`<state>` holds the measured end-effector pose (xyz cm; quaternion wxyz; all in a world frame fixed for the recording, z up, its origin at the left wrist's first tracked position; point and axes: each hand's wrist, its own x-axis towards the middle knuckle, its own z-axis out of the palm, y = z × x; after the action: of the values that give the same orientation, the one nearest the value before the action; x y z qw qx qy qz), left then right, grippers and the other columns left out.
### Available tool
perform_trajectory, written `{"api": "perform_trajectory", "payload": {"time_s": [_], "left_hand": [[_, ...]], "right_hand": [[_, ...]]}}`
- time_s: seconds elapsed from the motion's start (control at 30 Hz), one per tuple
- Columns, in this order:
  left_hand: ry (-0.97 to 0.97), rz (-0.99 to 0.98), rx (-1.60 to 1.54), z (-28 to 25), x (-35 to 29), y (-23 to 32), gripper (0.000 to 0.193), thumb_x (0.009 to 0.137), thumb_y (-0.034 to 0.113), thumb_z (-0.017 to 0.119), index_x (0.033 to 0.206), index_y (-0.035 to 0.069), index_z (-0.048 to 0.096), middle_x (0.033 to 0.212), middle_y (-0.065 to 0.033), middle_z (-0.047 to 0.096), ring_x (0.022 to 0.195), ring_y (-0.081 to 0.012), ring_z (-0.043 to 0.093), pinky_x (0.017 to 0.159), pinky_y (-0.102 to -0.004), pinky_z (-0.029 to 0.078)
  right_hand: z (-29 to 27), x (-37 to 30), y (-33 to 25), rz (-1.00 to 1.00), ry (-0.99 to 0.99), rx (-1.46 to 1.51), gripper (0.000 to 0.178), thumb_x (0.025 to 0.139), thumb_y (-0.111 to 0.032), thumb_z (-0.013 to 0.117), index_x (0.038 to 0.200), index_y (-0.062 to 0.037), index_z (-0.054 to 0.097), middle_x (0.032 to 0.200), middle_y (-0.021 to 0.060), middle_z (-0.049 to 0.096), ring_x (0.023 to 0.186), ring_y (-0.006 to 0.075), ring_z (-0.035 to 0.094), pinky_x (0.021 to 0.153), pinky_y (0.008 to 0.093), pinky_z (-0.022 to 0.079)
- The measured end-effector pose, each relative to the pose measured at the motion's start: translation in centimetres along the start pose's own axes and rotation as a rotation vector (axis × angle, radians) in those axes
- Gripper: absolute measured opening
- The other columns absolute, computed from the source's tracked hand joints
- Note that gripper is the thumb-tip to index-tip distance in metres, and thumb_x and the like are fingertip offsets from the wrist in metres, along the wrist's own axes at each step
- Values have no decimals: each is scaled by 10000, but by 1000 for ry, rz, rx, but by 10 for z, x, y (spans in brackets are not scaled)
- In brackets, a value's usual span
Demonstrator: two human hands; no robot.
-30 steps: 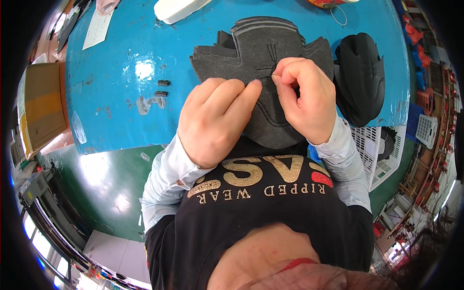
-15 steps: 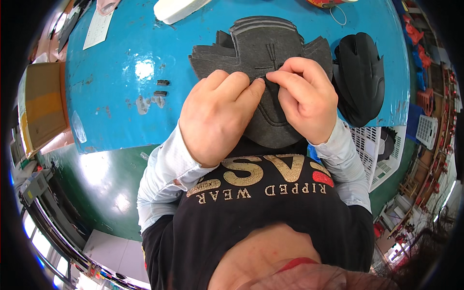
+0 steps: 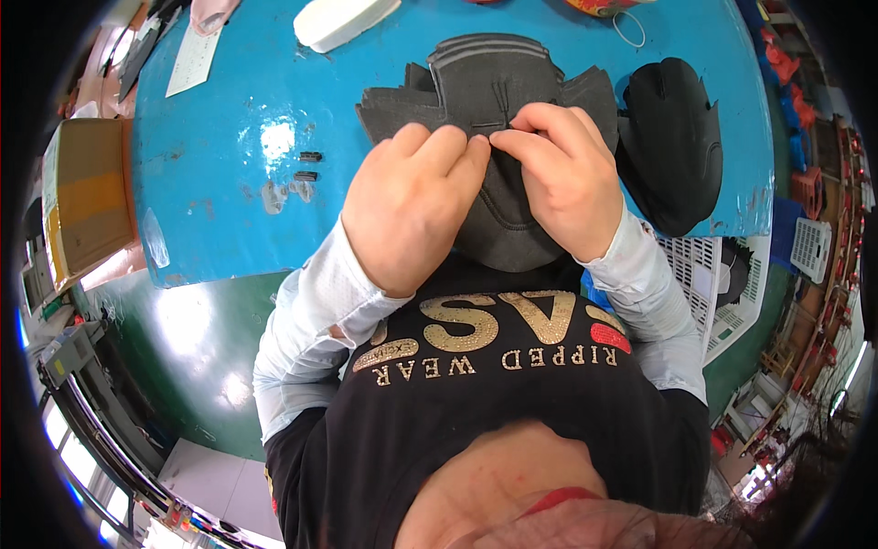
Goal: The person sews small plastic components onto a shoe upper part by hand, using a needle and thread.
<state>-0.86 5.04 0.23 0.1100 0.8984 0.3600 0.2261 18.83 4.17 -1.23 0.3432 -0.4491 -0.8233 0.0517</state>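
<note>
A stack of dark grey shoe uppers (image 3: 512, 197), with curved stitching and a slit on the top one, lies at the table's near edge against my body. My left hand (image 3: 416, 206) is closed over its left side, thumb and forefinger pressed at the middle of the top upper. From the right, my right hand (image 3: 567, 183) pinches with thumb and forefinger at the same spot, its tips nearly touching the left ones. Whatever lies between the fingertips is too small and covered to make out. A dark thread-like strip runs up from there.
Another stack of black uppers (image 3: 672, 151) lies to the right. Two small black bundles (image 3: 309, 165) are on the blue table (image 3: 219, 220) at left. A white block (image 3: 343, 20) is at the back, a cardboard box (image 3: 87, 197) far left, a white crate (image 3: 690, 274) below right.
Both hands' fingertips have shifted slightly left and away from me, still together on the top upper. The view has tilted a little; the stacks stay in place.
</note>
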Motion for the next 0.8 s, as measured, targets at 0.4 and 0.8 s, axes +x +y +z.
{"api": "perform_trajectory", "payload": {"time_s": [0.4, 0.8], "left_hand": [[469, -218, -298, 8, -27, 1, 326, 748, -10, 760, 1060, 24, 670, 887, -75, 658, 727, -232, 624, 648, -312, 509], [378, -449, 205, 3, -119, -57, 333, 756, 96, 775, 1082, 91, 711, 1047, -84, 620, 940, -290, 571, 833, -394, 456]], "right_hand": [[-13, -13, 1, 122, 273, 194, 349, 716, 164, 605, 963, -60, 711, 986, 92, 627, 779, 239, 638, 663, 294, 511], [-11, -27, -16, 65, 37, 160, 292, 704, 101, 655, 945, -58, 697, 922, 87, 656, 815, 275, 649, 709, 356, 518]]}}
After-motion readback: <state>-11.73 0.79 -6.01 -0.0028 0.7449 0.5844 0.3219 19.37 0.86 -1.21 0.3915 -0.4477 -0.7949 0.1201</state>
